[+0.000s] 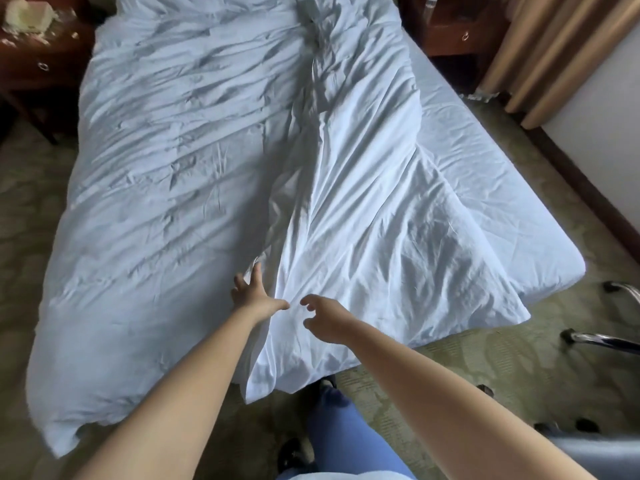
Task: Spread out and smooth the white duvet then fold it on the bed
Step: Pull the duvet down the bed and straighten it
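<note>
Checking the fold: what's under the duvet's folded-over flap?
The folded flap lies on the duvet and partly on the bare sheet at right. Anything beneath is covered.

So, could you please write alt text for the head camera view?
A wrinkled white duvet covers a bed, its right part folded over toward the middle. At the foot, the left hand rests open-fingered on the fold's edge; the right hand hovers beside it, loosely curled, holding nothing.

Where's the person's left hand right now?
In the head view the left hand lies low and central, fingers spread on the white duvet at the bed's foot, just left of the right hand.
</note>
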A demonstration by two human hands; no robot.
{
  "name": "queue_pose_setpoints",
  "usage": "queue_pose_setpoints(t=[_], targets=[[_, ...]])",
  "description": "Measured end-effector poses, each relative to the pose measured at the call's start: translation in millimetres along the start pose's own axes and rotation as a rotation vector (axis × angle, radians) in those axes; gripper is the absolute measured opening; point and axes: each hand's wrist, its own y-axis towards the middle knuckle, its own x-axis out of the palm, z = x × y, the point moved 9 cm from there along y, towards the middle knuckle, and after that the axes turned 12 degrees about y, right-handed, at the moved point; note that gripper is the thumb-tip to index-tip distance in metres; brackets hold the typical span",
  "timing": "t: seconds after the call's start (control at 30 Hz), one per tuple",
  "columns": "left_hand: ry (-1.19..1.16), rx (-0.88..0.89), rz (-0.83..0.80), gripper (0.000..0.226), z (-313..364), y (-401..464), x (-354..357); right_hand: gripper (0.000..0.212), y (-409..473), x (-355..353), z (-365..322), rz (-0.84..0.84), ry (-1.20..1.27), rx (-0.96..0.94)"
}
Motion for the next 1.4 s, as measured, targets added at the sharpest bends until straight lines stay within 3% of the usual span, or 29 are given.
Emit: queue_pose_setpoints(t=[0.1, 0.17, 0.3, 0.37, 0.5, 0.53, 0.63, 0.7, 0.87, 0.9, 1.03, 1.2, 1.27, 1.33, 1.4], targets=[[0.036, -0.06, -0.009, 0.127, 2, 27, 4, 0.046, 32, -13, -3, 0.044, 0.078, -0.004], [-0.041, -0.055, -0.032, 0.118, 11, 43, 4, 0.045, 50, -23, -7, 0.078, 0.098, -0.023], [-0.338, 0.013, -0.038, 0.058, 41, 61, -20, 0.049, 82, -55, -26, 0.149, 0.114, -0.079], [-0.568, -0.061, -0.02, 0.033, 42, 62, -52, 0.055, 93, -73, -46, 0.207, 0.112, -0.137], [-0.917, -0.186, 0.081, 0.019, 4, 71, -113, 0.077, 103, -90, -90, 0.331, -0.075, -0.273], [-0.857, -0.184, 0.084, 0.015, -7, 75, -118, 0.077, 110, -81, -94, 0.273, -0.157, -0.281], [-0.383, -0.111, 0.046, 0.029, -31, 81, -105, 0.061, 131, -18, -63, -0.178, -0.332, -0.104], [-0.274, -0.115, 0.057, 0.041, -46, 80, -87, 0.054, 127, 8, -42, -0.314, -0.364, 0.022], [-0.383, -0.119, -0.147, 0.096, -55, 60, -45, 0.048, 109, 12, -43, -0.11, -0.198, 0.075], [-0.361, -0.101, -0.18, 0.097, -58, 57, -42, 0.045, 106, 12, -44, -0.068, -0.169, 0.081], [-0.48, -0.084, -0.353, 0.045, -67, 38, -43, 0.035, 90, 16, -72, 0.124, 0.026, 0.067], [-0.803, -0.007, -0.648, 0.024, -73, 2, -46, 0.055, 73, 24, -109, 0.338, 0.116, 0.106], [-0.633, 0.055, -0.697, 0.021, -81, -4, -42, 0.045, 68, 29, -115, 0.36, 0.127, 0.155], [-0.376, 0.063, -0.608, 0.012, -96, -1, -41, 0.032, 60, 32, -119, 0.418, 0.155, 0.195], [-0.277, 0.045, -0.485, 0.017, -111, 9, -42, 0.028, 53, 39, -120, 0.466, 0.168, 0.214]])
